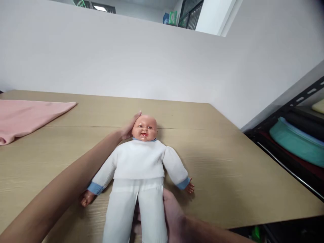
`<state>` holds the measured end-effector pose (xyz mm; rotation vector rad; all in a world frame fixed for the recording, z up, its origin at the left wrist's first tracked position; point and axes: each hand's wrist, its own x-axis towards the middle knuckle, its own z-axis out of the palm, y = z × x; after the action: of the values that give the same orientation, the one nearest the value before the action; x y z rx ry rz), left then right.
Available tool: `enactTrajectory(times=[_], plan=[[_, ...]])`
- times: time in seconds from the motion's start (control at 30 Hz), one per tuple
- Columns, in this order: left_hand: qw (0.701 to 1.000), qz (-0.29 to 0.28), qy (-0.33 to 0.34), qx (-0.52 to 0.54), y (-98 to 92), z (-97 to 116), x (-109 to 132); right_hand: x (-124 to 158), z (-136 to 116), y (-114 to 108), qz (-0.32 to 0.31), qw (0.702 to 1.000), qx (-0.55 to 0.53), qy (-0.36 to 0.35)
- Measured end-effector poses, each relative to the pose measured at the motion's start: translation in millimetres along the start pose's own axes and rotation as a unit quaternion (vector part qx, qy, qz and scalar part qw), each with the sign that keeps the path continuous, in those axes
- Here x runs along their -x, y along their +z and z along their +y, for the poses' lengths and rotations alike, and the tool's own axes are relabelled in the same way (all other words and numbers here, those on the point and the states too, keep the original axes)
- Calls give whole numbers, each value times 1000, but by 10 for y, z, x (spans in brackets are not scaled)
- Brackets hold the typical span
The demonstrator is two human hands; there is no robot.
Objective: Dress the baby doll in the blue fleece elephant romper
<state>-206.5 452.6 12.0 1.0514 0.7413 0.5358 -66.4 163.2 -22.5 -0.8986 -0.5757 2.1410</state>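
Note:
A baby doll [138, 160] in a white top with blue cuffs and white trousers lies face up, its head toward the wall. My left hand [129, 127] cups the side and back of the doll's head, with most of its fingers hidden behind it. Under the doll's hips and thigh, my right hand [173, 214] grips from the right side; some of its fingers show between the legs. Both doll arms are spread outward. The doll's feet are outside the picture.
The doll is over a wooden table [215, 162] with a seam across it. A pink cloth [30, 116] lies at the far left. Behind stands a white wall [113, 57] with an opening above. At right, a dark shelf holds a turquoise item [296, 140].

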Motion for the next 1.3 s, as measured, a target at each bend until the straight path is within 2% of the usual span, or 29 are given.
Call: enactTrajectory(times=[0.13,0.23,0.4,0.6,0.67,0.77,0.83,0.93,1.03,1.1,1.17,1.3], plan=[[1000,9,-5,13,-145,80,-264,-135,-285,-18,2,996,-78,51],[999,-9,-11,42,-232,138,-463,-272,-416,-112,12,996,-65,53],[998,-15,-11,61,-377,241,-717,-389,-487,-279,32,998,-45,-25],[999,24,-11,37,-537,351,-993,-337,-627,-257,3,993,-49,-111],[999,30,-12,38,-563,358,-1071,-319,-669,-262,25,992,-32,-117],[998,9,-4,61,-571,333,-1130,-276,-682,-316,107,987,45,-108],[997,-15,10,80,-568,302,-1134,-240,-682,-361,165,975,105,-102],[993,-35,38,103,-575,250,-1127,-210,-709,-434,200,943,221,-149],[991,-36,56,119,-598,193,-1141,-221,-747,-541,225,875,368,-218],[989,-38,64,127,-615,155,-1163,-233,-748,-619,242,842,424,-231],[987,-41,73,134,-627,124,-1183,-235,-724,-674,252,834,433,-231],[987,-22,87,134,-608,99,-1189,-205,-659,-676,296,854,379,-199]])
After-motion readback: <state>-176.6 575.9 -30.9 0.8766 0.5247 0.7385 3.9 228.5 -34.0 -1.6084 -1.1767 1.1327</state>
